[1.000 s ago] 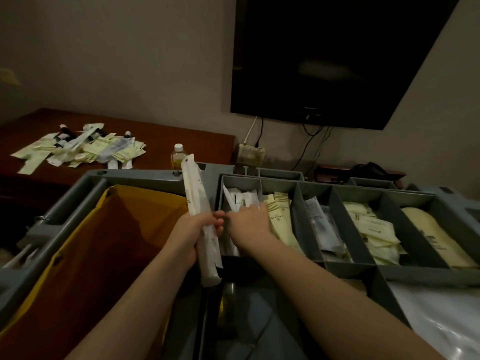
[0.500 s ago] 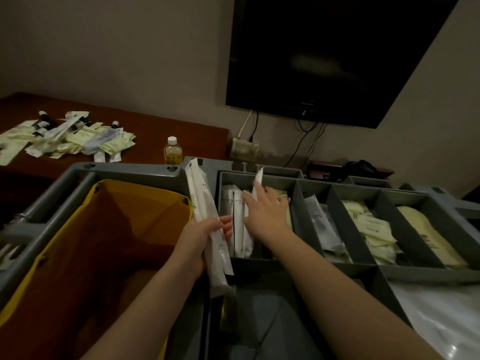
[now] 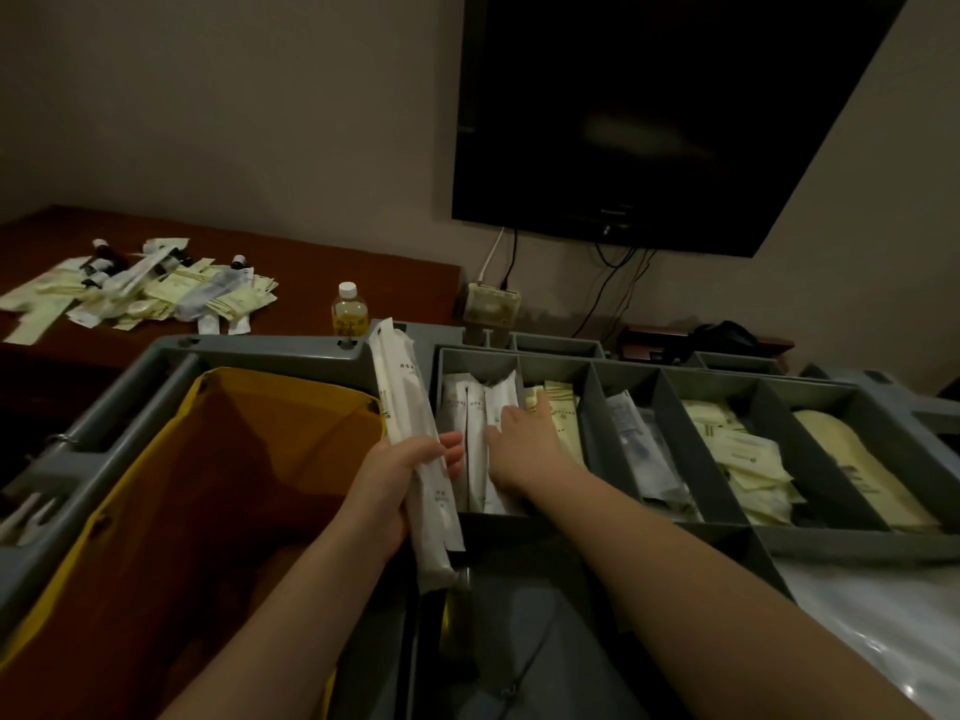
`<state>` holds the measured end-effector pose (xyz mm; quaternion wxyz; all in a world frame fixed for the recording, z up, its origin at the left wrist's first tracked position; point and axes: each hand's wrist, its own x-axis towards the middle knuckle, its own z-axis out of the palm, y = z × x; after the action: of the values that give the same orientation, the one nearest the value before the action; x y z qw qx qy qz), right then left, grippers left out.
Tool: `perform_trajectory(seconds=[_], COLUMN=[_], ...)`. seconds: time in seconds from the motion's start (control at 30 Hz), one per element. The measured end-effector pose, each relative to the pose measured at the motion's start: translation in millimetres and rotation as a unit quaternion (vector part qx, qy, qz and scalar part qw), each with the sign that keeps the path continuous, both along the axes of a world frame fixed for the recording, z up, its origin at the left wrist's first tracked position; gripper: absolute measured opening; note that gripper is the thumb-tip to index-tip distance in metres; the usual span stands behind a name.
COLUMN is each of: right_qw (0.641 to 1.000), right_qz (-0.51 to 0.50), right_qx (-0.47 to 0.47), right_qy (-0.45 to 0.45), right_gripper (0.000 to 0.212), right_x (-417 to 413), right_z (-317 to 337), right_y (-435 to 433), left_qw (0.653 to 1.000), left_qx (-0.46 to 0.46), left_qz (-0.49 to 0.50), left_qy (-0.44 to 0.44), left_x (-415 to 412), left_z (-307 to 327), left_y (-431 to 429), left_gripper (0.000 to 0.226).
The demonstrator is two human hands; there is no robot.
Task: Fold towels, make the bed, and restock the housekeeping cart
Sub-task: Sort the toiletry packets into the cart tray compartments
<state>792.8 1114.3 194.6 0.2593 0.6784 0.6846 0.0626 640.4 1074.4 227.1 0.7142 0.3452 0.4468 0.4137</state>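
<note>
My left hand (image 3: 402,472) grips a small stack of long white sachets (image 3: 402,402) that stands upright over the left rim of the grey cart tray (image 3: 613,532). My right hand (image 3: 522,439) lies flat with straight fingers on the white sachets (image 3: 475,407) lined up in the tray's leftmost compartment. The neighbouring compartments hold cream packets (image 3: 561,407), clear-wrapped items (image 3: 644,449), more cream packets (image 3: 748,459) and a long cream pouch (image 3: 857,470).
A yellow linen bag (image 3: 171,491) hangs open in the cart's left half. Behind it, a brown desk (image 3: 311,272) carries a heap of loose amenity packets and small bottles (image 3: 150,288) and a small yellow bottle (image 3: 349,309). A dark TV (image 3: 649,111) hangs on the wall.
My right hand has laid down the sachet it held upright and now presses flat on the row in the leftmost compartment. My left hand keeps its stack.
</note>
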Motion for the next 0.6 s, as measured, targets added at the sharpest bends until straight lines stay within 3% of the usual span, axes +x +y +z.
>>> perform_trajectory(seconds=[0.1, 0.17, 0.23, 0.3, 0.33, 0.37, 0.47, 0.53, 0.57, 0.6], right_qw=[1.000, 0.985, 0.918, 0.770, 0.693, 0.644, 0.600, 0.555, 0.546, 0.559], right_qz=[-0.011, -0.046, -0.094, -0.157, -0.188, -0.207, -0.236, -0.264, -0.274, -0.279], right_qx=[0.000, 0.080, 0.177, 0.188, 0.166, 0.138, 0.099, 0.098, 0.105, 0.121], right_qy=[0.024, 0.143, 0.342, 0.589, 0.676, 0.724, 0.758, 0.783, 0.785, 0.771], right_gripper=[0.044, 0.043, 0.032, 0.024, 0.020, 0.016, 0.034, 0.050, 0.054, 0.056], right_x=[-3, -2, -7, -15, -20, -24, -23, -12, -8, -4], right_z=[6, 13, 24, 34, 37, 39, 38, 37, 35, 33], right_y=[11, 9, -3, -22, -30, -35, -41, -38, -35, -33], left_qw=[1.000, 1.000, 0.999, 0.998, 0.998, 0.998, 0.998, 0.996, 0.993, 0.989], left_qx=[-0.005, -0.015, -0.007, 0.014, 0.019, 0.016, -0.020, -0.013, 0.004, 0.026], left_qz=[-0.014, -0.020, -0.024, -0.031, -0.035, -0.037, -0.039, -0.054, -0.069, -0.077], left_qy=[-0.002, 0.003, 0.027, 0.052, 0.054, 0.047, 0.036, 0.073, 0.094, 0.124], left_x=[-1, -1, -2, 2, 5, 9, 20, 26, 30, 32], left_z=[0, 2, 2, 2, 3, 4, 6, 4, 3, 0], left_y=[3, 5, 8, 13, 16, 19, 34, 45, 50, 55], left_gripper=[0.023, 0.014, 0.013, 0.022, 0.026, 0.026, 0.028, 0.041, 0.049, 0.054])
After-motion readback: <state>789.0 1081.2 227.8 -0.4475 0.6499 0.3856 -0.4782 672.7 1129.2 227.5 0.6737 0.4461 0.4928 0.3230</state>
